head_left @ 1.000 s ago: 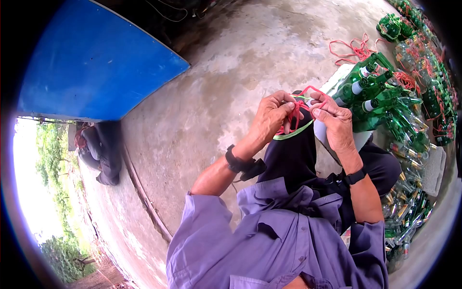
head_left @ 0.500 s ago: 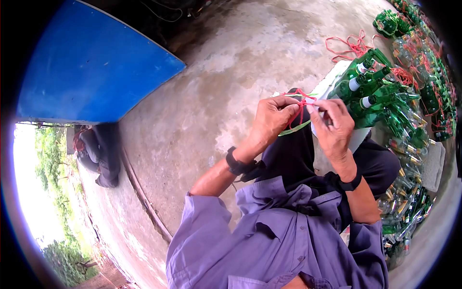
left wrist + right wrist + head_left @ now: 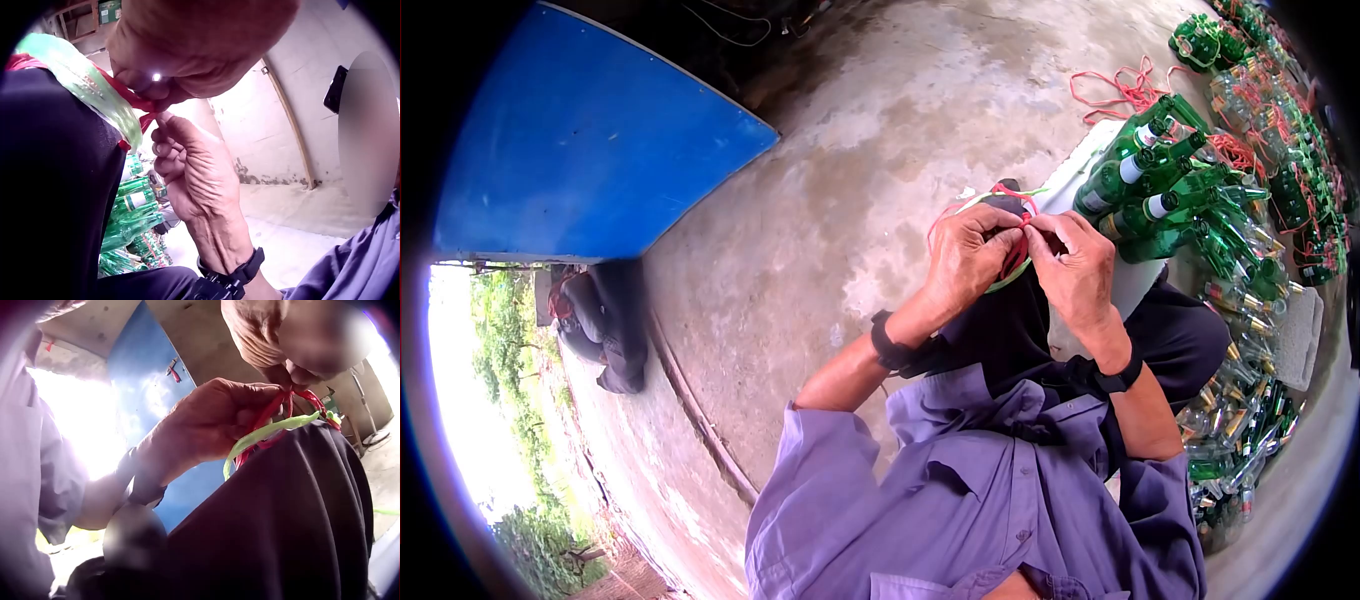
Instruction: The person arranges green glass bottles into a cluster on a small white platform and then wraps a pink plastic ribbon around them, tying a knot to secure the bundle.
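Observation:
Red string [image 3: 262,419] and a pale green strip [image 3: 265,434] loop over the person's dark-trousered knee [image 3: 294,506]. The left hand [image 3: 968,258] pinches the red string between thumb and fingers. Tip to tip with it, the right hand [image 3: 1075,275] pinches the same string at a small knot. In the left wrist view the green strip [image 3: 87,81] lies across the knee, and the right hand [image 3: 206,169] holds the red string from below. Part of the string is hidden behind the left fingers.
Green bottles [image 3: 1145,180] lie piled on a white block [image 3: 1075,180] to the right. Many more bottles [image 3: 1240,430] cover the floor beyond. Loose red string [image 3: 1135,90] lies on the concrete floor [image 3: 830,190]. A blue panel [image 3: 590,130] stands at upper left, with dark cloth [image 3: 605,320] below it.
The right hand has moved left and in against the left fingertips, its fingers more bent around the string. The red string, earlier looser between the hands, is now drawn together at a small knot.

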The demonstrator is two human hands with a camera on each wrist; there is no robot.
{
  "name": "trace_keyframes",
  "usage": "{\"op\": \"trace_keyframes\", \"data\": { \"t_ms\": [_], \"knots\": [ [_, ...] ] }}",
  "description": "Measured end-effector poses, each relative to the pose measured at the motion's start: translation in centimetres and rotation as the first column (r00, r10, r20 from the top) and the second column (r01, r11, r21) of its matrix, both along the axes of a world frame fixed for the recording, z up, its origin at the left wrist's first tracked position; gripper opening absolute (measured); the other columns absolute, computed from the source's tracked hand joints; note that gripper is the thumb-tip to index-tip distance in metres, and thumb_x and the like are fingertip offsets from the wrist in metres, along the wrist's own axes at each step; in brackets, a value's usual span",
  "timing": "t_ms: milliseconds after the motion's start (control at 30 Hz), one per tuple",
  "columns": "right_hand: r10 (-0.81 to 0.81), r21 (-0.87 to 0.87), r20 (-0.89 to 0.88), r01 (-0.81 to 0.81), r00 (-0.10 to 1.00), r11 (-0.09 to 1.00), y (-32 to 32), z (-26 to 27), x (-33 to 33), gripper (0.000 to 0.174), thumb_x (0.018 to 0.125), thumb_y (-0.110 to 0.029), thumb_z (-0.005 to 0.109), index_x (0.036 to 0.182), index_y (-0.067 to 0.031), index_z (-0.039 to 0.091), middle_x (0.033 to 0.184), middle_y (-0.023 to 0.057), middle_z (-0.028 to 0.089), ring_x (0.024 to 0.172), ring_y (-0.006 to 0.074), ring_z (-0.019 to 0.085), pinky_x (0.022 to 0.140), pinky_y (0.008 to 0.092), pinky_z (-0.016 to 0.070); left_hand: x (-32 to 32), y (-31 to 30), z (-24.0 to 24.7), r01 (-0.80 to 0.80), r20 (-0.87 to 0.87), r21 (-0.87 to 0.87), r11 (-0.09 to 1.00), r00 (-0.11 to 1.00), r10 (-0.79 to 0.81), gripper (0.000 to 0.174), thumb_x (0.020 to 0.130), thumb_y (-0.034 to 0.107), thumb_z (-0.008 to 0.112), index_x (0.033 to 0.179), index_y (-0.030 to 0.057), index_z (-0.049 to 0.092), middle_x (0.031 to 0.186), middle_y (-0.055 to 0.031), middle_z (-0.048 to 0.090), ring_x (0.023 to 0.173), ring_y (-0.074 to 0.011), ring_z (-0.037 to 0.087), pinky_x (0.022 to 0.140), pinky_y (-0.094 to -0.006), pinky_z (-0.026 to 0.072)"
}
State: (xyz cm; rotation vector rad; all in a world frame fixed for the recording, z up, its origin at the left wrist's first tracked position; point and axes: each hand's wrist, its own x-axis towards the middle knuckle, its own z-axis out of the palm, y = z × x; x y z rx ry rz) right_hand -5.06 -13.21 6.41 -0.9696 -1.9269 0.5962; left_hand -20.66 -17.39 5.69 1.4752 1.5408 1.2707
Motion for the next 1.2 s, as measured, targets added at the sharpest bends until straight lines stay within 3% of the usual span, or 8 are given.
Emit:
{"op": "trace_keyframes", "data": {
  "t_ms": [100, 167, 233, 300, 700, 1033, 1133, 1200],
  "knots": [
    [-0.006, -0.067, -0.076, 0.001, 0.997, 0.998, -0.3, 0.2, -0.3, 0.013, 0.076, 0.002, 0.072, 0.088, -0.0019, 0.066, 0.078, 0.0126, 0.066, 0.066, 0.0269, 0.066, 0.06, 0.0324, 0.0515, -0.2, 0.0, -0.1, 0.033, 0.251, -0.063, 0.997, 0.968, -0.016, 0.014, 0.091, 0.007, 0.065, 0.098, -0.0033, 0.07, 0.08, -0.0051, 0.068, 0.068, -0.0075, 0.06, 0.06, -0.022, 0.0485],
    [0.007, -0.114, -0.097, -0.018, 0.995, 0.993, -0.1, -0.1, 0.0, 0.012, 0.078, 0.002, 0.071, 0.089, -0.0015, 0.067, 0.078, 0.0104, 0.066, 0.066, 0.0222, 0.066, 0.061, 0.0304, 0.0514, -1.2, 0.0, 1.0, 0.199, 0.583, -0.253, 0.947, 0.812, -0.015, 0.015, 0.094, 0.007, 0.06, 0.102, -0.0027, 0.069, 0.075, -0.0041, 0.065, 0.055, -0.0043, 0.051, 0.048, -0.0203, 0.0389],
    [0.021, -0.162, -0.118, -0.04, 0.993, 0.986, -0.1, -0.3, 0.1, 0.011, 0.079, 0.001, 0.07, 0.089, -0.0011, 0.067, 0.077, 0.0082, 0.067, 0.065, 0.0174, 0.065, 0.062, 0.0284, 0.0513, -0.6, 0.0, 1.5, 0.156, 0.628, -0.254, 0.955, 0.777, 0.04, 0.017, 0.095, 0.007, 0.057, 0.105, -0.0012, 0.068, 0.074, -0.0033, 0.064, 0.05, -0.0029, 0.043, 0.043, -0.0204, 0.0303],
    [0.004, -0.458, -0.285, -0.14, 0.958, 0.878, -0.3, -0.4, 0.2, 0.009, 0.084, -0.002, 0.069, 0.092, 0.0005, 0.068, 0.08, 0.0026, 0.068, 0.069, 0.0073, 0.062, 0.065, 0.0236, 0.0503, -0.7, 0.1, 2.0, 0.178, 0.597, -0.206, 0.962, 0.802, -0.021, 0.016, 0.094, 0.007, 0.059, 0.106, 0.0001, 0.067, 0.074, -0.0017, 0.063, 0.053, -0.0024, 0.045, 0.046, -0.0195, 0.0325],
    [0.065, -0.663, -0.342, -0.29, 0.937, 0.69, 0.8, -1.1, 1.7, 0.012, 0.087, -0.005, 0.069, 0.097, 0.0029, 0.069, 0.083, 0.0004, 0.068, 0.076, 0.0043, 0.061, 0.069, 0.0198, 0.0503, -1.4, 1.2, 1.9, 0.235, 0.27, -0.2, 0.951, 0.946, -0.177, 0.004, 0.09, 0.002, 0.063, 0.093, -0.0009, 0.064, 0.08, 0.0001, 0.065, 0.068, -0.0029, 0.055, 0.058, -0.0194, 0.0455],
    [0.111, -0.56, -0.295, -0.265, 0.949, 0.785, 0.5, 0.1, 1.8, 0.012, 0.083, -0.002, 0.073, 0.094, 0.0019, 0.069, 0.081, 0.0024, 0.069, 0.074, 0.0057, 0.062, 0.067, 0.0222, 0.0515, -1.8, 1.9, 3.8, 0.328, 0.072, -0.195, 0.924, 0.945, -0.32, 0.006, 0.087, 0.0, 0.064, 0.092, -0.003, 0.066, 0.068, -0.0038, 0.064, 0.053, -0.0062, 0.058, 0.052, -0.0221, 0.0476],
    [0.125, -0.552, -0.256, -0.251, 0.959, 0.795, 0.3, 0.4, 1.7, 0.01, 0.082, -0.001, 0.073, 0.09, 0.0015, 0.068, 0.079, 0.0018, 0.069, 0.07, 0.0054, 0.061, 0.064, 0.0217, 0.0505, -1.7, 1.8, 3.9, 0.353, 0.146, -0.318, 0.88, 0.935, -0.322, 0.008, 0.087, 0.0, 0.065, 0.093, -0.0021, 0.067, 0.071, -0.0034, 0.065, 0.061, -0.0056, 0.059, 0.057, -0.0227, 0.0488],
    [0.141, -0.51, -0.231, -0.243, 0.963, 0.825, 0.4, 0.3, 1.6, 0.008, 0.081, -0.001, 0.072, 0.087, 0.0007, 0.067, 0.076, 0.001, 0.067, 0.067, 0.0049, 0.059, 0.061, 0.0213, 0.0488, -1.6, 1.9, 2.9, 0.305, -0.009, -0.131, 0.943, 0.951, -0.309, 0.006, 0.086, 0.001, 0.064, 0.091, -0.0014, 0.067, 0.075, -0.0021, 0.065, 0.07, -0.0053, 0.059, 0.062, -0.0233, 0.0489]
  ]
}}
